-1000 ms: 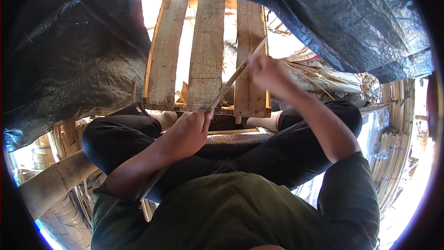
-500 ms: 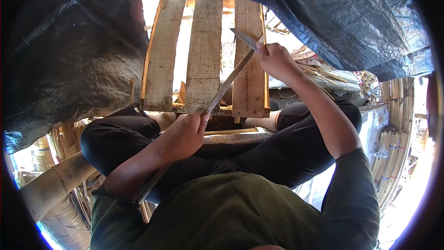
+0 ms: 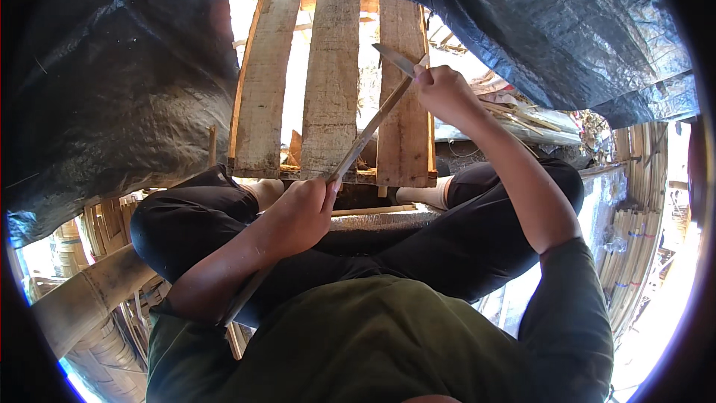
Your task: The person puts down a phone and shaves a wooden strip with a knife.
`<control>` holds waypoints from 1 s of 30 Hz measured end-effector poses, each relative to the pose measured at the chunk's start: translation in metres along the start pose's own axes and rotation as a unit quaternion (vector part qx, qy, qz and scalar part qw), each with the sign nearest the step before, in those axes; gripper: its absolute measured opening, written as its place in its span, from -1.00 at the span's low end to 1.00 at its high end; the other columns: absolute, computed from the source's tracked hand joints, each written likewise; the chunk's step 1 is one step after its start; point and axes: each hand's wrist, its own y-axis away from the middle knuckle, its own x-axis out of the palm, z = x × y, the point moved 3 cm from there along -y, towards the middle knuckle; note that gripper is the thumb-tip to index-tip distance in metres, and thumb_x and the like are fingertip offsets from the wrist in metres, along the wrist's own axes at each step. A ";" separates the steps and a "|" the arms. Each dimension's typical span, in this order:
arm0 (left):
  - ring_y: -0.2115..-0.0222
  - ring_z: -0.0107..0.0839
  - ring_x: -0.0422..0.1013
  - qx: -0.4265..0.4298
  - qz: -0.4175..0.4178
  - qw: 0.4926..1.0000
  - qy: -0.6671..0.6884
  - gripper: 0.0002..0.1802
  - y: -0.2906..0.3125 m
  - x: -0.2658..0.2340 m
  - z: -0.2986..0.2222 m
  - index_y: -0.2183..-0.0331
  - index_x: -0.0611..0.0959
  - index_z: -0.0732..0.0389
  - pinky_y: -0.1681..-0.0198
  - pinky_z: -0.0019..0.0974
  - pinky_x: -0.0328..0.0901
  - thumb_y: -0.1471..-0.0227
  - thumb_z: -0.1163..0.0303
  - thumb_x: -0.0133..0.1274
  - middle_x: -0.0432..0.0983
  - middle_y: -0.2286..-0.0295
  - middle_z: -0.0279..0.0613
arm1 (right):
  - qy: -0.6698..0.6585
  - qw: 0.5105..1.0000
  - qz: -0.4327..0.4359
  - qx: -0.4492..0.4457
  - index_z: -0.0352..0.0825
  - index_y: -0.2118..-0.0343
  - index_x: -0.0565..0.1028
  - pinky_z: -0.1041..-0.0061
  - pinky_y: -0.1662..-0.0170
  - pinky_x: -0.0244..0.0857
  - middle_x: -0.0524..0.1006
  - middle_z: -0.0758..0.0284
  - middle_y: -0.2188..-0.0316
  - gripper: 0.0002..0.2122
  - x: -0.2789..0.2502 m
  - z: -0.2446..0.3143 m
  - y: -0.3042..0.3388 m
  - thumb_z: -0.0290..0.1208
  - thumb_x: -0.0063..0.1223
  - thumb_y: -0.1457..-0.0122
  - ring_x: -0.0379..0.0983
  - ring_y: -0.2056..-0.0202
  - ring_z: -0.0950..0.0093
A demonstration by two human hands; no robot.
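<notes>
While the left grip (image 3: 302, 205) clasps a strip (image 3: 373, 124), upper end beside right grip (image 3: 446, 94), knife (image 3: 393, 57) clasped there

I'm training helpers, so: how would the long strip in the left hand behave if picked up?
The strip is probably fairly stiff, running nearly straight past the left hand. It looks slender, so likely light. Its length might make its ends swing.

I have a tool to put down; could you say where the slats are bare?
The left slat, right of the black sheeting, and the middle slat, left of the strip, look bare; strip and knife crowd the right slat.
</notes>
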 end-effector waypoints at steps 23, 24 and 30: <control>0.56 0.04 0.36 0.090 -0.060 0.983 -0.150 -0.80 0.008 0.017 0.007 0.37 0.43 0.35 0.46 -0.01 0.26 -0.20 0.39 -0.05 0.36 0.61 0.11 | -0.004 0.996 0.083 -0.027 -0.42 0.49 0.44 0.50 0.75 0.14 0.42 0.31 0.77 -0.63 0.019 0.020 0.028 -0.25 -0.21 -0.37 0.36 0.77 0.52; 0.56 0.01 0.35 0.100 -0.080 0.978 -0.168 -0.81 0.008 0.019 0.004 0.37 0.43 0.35 0.46 -0.03 0.27 -0.19 0.39 -0.04 0.36 0.60 0.09 | -0.060 0.993 0.093 -0.043 -0.43 0.53 0.43 0.43 0.75 0.14 0.40 0.30 0.79 -0.60 0.038 0.013 0.036 -0.24 -0.22 -0.37 0.37 0.78 0.50; 0.60 -0.07 0.40 0.137 -0.114 0.963 -0.203 -0.77 0.005 0.017 0.002 0.41 0.42 0.33 0.51 -0.10 0.30 -0.20 0.36 -0.03 0.38 0.64 0.03 | -0.029 0.995 0.051 -0.079 -0.49 0.58 0.45 0.31 0.58 0.36 0.42 0.16 0.77 -0.61 0.029 0.018 0.040 -0.33 -0.19 -0.31 0.44 0.71 0.29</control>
